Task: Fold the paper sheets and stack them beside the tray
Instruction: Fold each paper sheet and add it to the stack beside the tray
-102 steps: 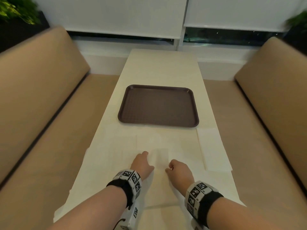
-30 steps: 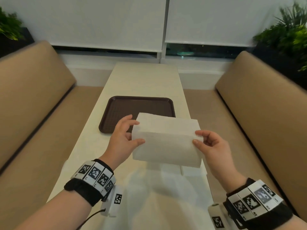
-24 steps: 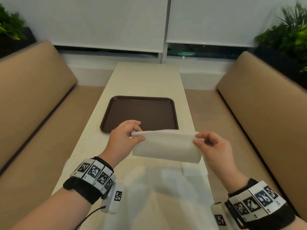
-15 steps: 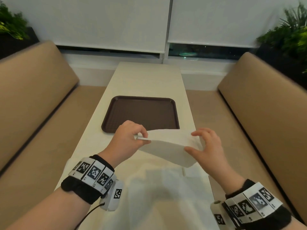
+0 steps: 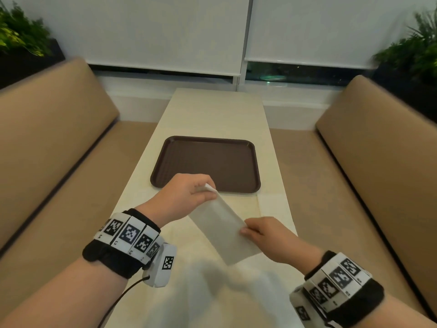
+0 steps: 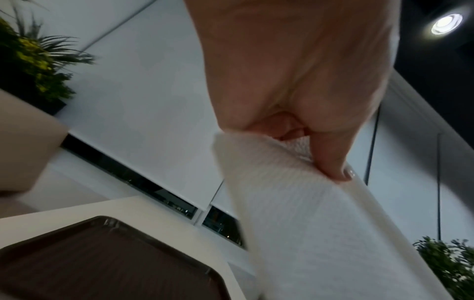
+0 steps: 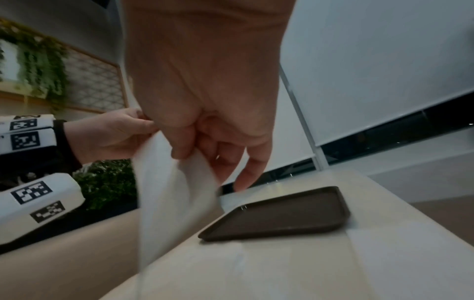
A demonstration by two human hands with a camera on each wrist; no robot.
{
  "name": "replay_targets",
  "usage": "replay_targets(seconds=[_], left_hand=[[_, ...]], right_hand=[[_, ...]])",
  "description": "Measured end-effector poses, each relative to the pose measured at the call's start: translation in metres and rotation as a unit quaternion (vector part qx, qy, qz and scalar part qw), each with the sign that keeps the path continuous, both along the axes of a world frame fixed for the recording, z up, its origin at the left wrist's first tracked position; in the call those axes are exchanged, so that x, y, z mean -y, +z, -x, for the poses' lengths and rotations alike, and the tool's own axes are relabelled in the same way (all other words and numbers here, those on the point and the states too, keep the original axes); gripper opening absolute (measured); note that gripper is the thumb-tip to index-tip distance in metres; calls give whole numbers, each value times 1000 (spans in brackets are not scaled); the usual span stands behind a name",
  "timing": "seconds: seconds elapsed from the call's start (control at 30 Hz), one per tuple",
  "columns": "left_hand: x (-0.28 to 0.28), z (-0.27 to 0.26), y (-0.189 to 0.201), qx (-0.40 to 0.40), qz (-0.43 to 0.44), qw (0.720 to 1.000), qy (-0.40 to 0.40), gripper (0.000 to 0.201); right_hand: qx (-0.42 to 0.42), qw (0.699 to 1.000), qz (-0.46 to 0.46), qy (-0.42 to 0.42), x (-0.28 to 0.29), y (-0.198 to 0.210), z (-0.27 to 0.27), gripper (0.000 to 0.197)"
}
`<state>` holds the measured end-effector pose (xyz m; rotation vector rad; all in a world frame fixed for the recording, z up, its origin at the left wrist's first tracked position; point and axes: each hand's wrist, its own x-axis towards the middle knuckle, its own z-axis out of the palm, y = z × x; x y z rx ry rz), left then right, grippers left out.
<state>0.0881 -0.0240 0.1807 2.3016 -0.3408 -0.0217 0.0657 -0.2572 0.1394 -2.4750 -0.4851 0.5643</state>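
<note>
In the lower middle of the head view, the folded paper sheet (image 5: 222,229) is hanging in the air above the table (image 5: 212,110), held slanted between both hands. The left hand (image 5: 186,200) is pinching its upper end and the right hand (image 5: 264,235) is pinching its lower edge with thumb and fingers, probably to keep the layers together for the next fold. The tray (image 5: 256,183) is lying just above them in the frame. Other sheets (image 5: 272,204) are lying at its lower right, likely the stacking place.

White folded paper sheet (image 5: 222,229) hangs slanted in the air near the brown tray (image 5: 208,162).
</note>
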Motion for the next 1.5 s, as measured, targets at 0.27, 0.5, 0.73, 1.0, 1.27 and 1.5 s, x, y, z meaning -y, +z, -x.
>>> replay_targets(seconds=[0.27,0.5,0.73,1.0,1.27,1.5], left_hand=[[3,-10,-17,-43,-24,998,-28,18],[14,-26,-16,-120,199,972,44,46],[42,-16,-40,-190,241,950,52,93],[61,-29,-57,-121,236,949,171,79],[75,-23,-72,-146,229,954,131,85],[76,-15,-65,-183,245,948,85,106]], right_hand=[[-78,997,-7,23,21,-2,0,11],[-112,953,-224,-169,2,-17,-2,18],[-136,864,-358,-327,7,-25,-12,16],[-231,852,-358,-305,14,-42,6,19],[-222,869,-329,-294,31,-50,13,14],[-142,893,-302,-302,27,-48,12,26]])
